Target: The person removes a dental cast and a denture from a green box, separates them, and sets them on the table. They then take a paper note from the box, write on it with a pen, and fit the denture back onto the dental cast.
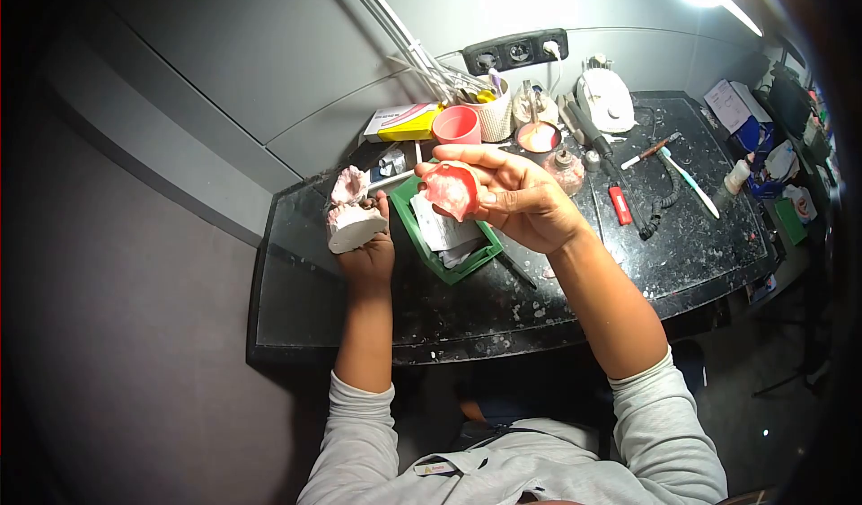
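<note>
My left hand [369, 261] is wrapped round a plaster dental model [358, 228], holding it up over the left part of the black bench. A smaller pinkish cast piece [349, 184] rises just above the model, at the same hand. Between the thumb and fingers of my right hand [530, 198] is a pink denture base plate [452, 191], raised and tilted so that its glossy curved face shows. Below it stands a green tray [470, 266] with papers [442, 227] inside, partly covered by the right hand and the plate.
Along the back of the bench [557, 321] stand a pink cup [457, 126], a holder [494, 121] full of tools, and a white device [606, 101]. To the right lie a red-handled tool [620, 205] and a toothbrush [691, 184]. A yellow-and-white box [404, 122] sits at the back left.
</note>
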`<state>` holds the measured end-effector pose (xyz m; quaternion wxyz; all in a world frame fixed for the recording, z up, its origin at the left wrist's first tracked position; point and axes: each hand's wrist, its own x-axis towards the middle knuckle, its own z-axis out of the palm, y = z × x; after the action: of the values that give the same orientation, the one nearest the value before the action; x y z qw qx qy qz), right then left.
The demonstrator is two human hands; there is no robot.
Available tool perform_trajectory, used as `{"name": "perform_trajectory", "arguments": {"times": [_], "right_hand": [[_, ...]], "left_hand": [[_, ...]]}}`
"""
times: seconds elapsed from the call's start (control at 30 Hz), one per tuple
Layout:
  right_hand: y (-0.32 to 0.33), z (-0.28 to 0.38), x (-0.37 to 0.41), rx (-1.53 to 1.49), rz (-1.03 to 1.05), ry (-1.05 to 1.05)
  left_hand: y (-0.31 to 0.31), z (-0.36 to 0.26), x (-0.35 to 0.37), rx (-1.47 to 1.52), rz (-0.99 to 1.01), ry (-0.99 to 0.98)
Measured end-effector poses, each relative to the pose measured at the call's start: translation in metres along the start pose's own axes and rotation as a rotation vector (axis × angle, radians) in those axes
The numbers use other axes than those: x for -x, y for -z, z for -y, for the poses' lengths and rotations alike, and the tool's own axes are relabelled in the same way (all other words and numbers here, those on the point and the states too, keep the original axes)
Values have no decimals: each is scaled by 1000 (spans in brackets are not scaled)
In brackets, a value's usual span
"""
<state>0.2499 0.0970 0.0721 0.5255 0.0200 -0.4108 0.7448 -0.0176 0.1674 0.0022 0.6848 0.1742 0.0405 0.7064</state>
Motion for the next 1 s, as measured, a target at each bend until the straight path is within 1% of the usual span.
{"name": "perform_trajectory", "arguments": {"times": [0.1,0.17,0.23,0.3,0.4,0.63,0.73,0.8,0.83,0.9,1.0], "right_hand": [[2,0,0,11,5,3],[4,0,-1,-44,78,17],[7,0,-2,-15,59,23],[7,-1,-1,15,40,29],[7,1,-1,2,36,14],[7,1,-1,15,-17,0],[8,2,-1,-10,3,2],[5,3,0,-40,17,3],[2,4,1,-37,8,0],[1,4,1,-35,-2,-4],[6,3,-1,0,-18,4]], "left_hand": [[-6,4,2,-34,-35,-15],[-1,2,-1,-37,-20,-14],[1,2,-2,-39,-4,-12],[1,2,-2,-26,55,-25],[-5,5,3,13,37,-16],[7,0,-5,39,26,24],[10,-2,-4,48,71,28],[13,-3,-5,64,183,60],[14,-4,-6,63,182,61],[16,-5,-8,86,108,61],[17,-4,-8,75,110,55]]}}
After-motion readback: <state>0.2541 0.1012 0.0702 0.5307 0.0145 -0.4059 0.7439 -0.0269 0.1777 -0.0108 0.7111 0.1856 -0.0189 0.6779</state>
